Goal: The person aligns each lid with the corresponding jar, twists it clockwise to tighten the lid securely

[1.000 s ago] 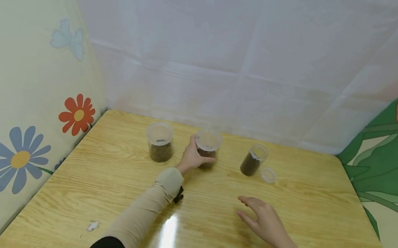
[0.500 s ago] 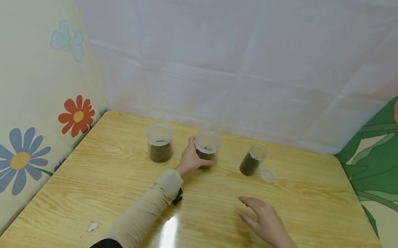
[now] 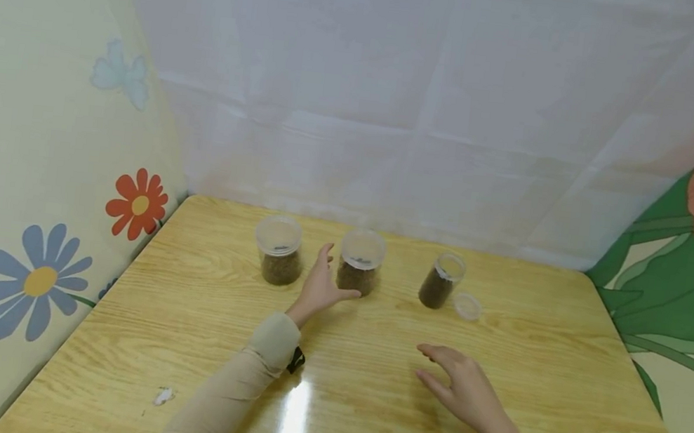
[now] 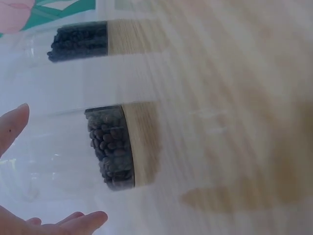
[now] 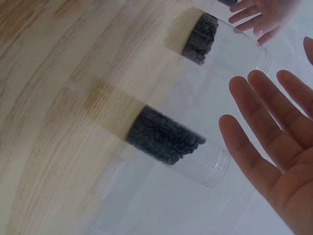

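Note:
My left hand (image 3: 319, 288), thumb and fingers spread, stands just left of the middle wide clear jar (image 3: 358, 276), its thumb overlapping the jar's front in the head view. Dark beans (image 4: 112, 149) fill the bottom of that jar in the left wrist view. To its right stands a narrower clear jar (image 3: 437, 288), upright and lidless, with dark beans (image 5: 161, 134) inside and a threaded rim. A small clear round lid (image 3: 467, 307) lies beside it. My right hand (image 3: 462, 391) holds nothing, fingers extended and slightly bent, nearer the front of the narrower jar and lid.
Another wide clear jar (image 3: 280, 266), part filled with brown contents, stands left of my left hand. The wooden table (image 3: 364, 416) ends at a white cloth (image 3: 361, 140) behind the jars. A small white patch (image 3: 163, 396) marks the table at front left.
My left hand gripped the middle jar earlier; its fingers have since loosened and it has drawn back slightly to the left. The jars and right hand stay in place.

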